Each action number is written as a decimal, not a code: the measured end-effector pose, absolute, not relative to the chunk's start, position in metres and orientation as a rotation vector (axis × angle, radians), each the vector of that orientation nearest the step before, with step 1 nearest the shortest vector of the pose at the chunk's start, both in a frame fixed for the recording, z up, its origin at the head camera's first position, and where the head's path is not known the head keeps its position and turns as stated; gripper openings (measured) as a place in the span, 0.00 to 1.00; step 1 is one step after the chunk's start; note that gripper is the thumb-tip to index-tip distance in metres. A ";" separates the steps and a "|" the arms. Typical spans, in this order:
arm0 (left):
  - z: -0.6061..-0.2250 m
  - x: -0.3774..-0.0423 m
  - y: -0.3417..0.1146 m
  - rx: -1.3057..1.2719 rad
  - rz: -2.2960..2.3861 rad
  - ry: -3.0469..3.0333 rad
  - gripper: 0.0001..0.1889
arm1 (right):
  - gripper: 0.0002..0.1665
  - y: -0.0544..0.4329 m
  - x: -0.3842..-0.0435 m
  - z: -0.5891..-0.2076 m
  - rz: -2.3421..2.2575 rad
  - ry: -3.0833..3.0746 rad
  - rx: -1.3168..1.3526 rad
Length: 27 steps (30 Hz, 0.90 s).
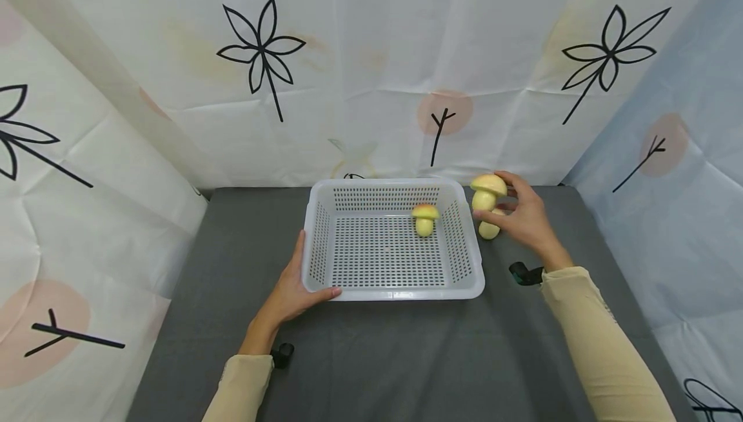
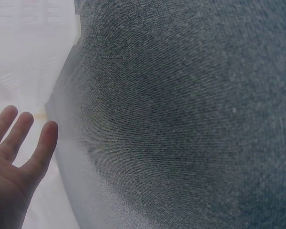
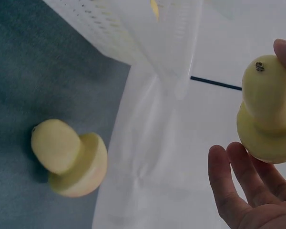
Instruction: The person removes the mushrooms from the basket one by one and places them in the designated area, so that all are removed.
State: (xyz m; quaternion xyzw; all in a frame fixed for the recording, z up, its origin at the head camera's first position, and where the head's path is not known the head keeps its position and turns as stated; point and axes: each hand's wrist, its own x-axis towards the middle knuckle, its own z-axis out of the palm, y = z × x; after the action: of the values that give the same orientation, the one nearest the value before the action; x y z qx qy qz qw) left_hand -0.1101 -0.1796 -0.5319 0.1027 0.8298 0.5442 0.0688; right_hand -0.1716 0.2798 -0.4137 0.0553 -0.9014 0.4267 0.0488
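Observation:
My right hand (image 1: 529, 219) holds a yellow toy mushroom (image 1: 486, 191) between thumb and fingers, just off the basket's right side. In the right wrist view that held mushroom's stem end faces the camera, with a small dark mark on it. Below the hand, a second toy mushroom (image 3: 69, 157) lies on its side on the dark cloth, partly hidden in the head view. A third mushroom (image 1: 425, 219) with an orange-tinged cap lies inside the white plastic basket (image 1: 395, 295). At the basket's front left corner rests my left hand (image 1: 290, 293), fingers extended along its side and thumb on the rim.
Dark grey cloth (image 1: 371, 357) covers the table under the basket. White fabric walls (image 1: 371, 54) printed with leaves and twigs rise behind the table and on both sides. A black strap (image 1: 525, 273) sits at the right wrist, another (image 1: 282, 355) at the left.

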 end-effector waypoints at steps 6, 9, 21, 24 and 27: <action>-0.533 -0.110 -0.179 0.319 1.635 2.505 0.75 | 0.54 0.295 -0.170 -0.418 1.266 -2.743 0.106; -0.533 -0.110 -0.179 0.321 1.634 2.505 0.74 | 0.52 0.303 -0.169 -0.421 1.254 -2.748 0.076; -0.533 -0.110 -0.179 0.305 1.623 2.510 0.74 | 0.51 0.332 -0.162 -0.438 1.225 -2.757 -0.001; -0.533 -0.110 -0.179 0.294 1.617 2.512 0.74 | 0.51 0.338 -0.161 -0.443 1.229 -2.758 -0.023; -0.534 -0.110 -0.179 0.295 1.615 2.513 0.74 | 0.51 0.344 -0.160 -0.448 1.228 -2.766 -0.050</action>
State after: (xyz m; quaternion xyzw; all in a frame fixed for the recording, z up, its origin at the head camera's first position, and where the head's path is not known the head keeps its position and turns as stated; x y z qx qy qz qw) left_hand -0.1099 -0.1790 -0.5335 0.0979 0.8352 0.5367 0.0698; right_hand -0.1600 0.3442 -0.4482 -0.0164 -0.9123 0.4051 0.0572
